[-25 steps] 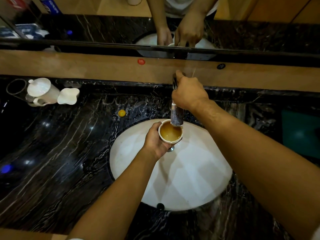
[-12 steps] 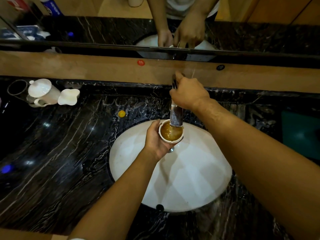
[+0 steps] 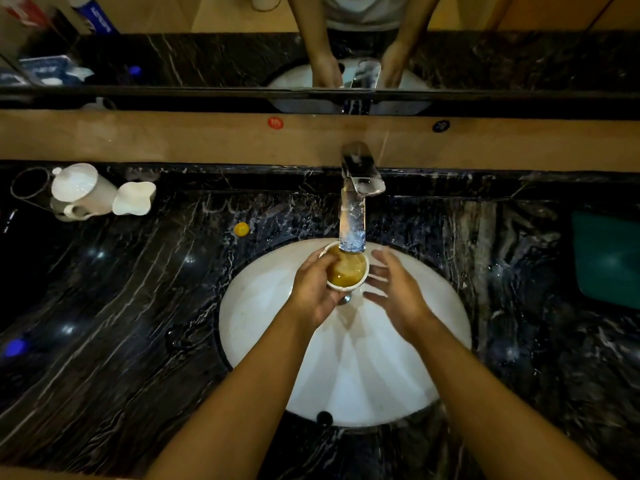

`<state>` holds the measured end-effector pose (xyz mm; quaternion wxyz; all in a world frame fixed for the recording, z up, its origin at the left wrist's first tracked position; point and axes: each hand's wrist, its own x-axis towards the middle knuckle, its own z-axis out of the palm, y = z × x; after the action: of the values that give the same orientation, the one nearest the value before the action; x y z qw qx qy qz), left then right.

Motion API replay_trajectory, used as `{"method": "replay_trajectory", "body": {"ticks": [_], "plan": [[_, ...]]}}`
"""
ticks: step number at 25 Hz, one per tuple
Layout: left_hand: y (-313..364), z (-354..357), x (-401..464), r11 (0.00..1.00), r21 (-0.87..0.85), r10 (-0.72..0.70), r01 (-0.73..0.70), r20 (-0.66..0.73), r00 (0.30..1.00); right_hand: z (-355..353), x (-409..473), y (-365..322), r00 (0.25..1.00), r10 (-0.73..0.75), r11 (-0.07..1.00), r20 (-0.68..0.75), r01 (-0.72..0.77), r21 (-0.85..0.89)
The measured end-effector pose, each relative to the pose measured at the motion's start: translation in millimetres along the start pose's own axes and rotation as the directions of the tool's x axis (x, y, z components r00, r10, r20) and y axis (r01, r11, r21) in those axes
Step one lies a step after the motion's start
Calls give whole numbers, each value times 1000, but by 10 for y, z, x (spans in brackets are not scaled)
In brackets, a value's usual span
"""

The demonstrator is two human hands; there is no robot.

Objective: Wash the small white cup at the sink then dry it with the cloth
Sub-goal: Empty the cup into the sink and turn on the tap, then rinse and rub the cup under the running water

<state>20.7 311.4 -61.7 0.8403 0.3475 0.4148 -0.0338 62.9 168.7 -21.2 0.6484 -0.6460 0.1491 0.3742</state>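
My left hand (image 3: 317, 292) clasped the small white cup (image 3: 347, 271), full of brown liquid, under the tap (image 3: 353, 216) at frame centre, over the sink (image 3: 263, 306). My right hand (image 3: 398, 296) hovered just beside it, fingers spread, holding nothing.

A dark marble counter (image 3: 114, 306) with pale veins runs the full width under the mirror, and a white oval basin (image 3: 263, 306) is sunk into its middle. At the far left stand a white lidded jug (image 3: 83, 192) and, just beside it, a white wavy-rimmed dish (image 3: 133, 199). A small yellow cap (image 3: 241, 229) lies near the basin's far-left rim. A teal cloth (image 3: 606, 258) lies at the right edge.
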Motion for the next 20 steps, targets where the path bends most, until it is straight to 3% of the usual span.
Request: {"method": "replay_trajectory", "body": {"ticks": [3, 8, 11, 15, 17, 20], "plan": [[24, 46, -83, 999, -10, -49, 50, 41, 998, 140, 63, 152, 993, -51, 995, 108, 59, -75], [1, 42, -101, 994, 30, -111, 109, 86, 990, 243, 235, 94, 980, -136, 899, -147, 59, -433], [-16, 57, -92, 990, 38, -137, 134, 76, 988, 258, 287, 3, 967, -154, 837, -201, 20, -547], [27, 29, -31, 992, 31, -125, 124, 50, 991, 217, 246, 72, 995, -101, 917, -18, 86, -388], [25, 18, -6, 991, 59, -126, 123, 54, 991, 210, 213, 94, 995, -75, 912, 73, 98, -398], [-6, 38, -8, 988, 57, -146, 143, 50, 988, 257, 295, 45, 987, -138, 847, -85, 73, -527]]}}
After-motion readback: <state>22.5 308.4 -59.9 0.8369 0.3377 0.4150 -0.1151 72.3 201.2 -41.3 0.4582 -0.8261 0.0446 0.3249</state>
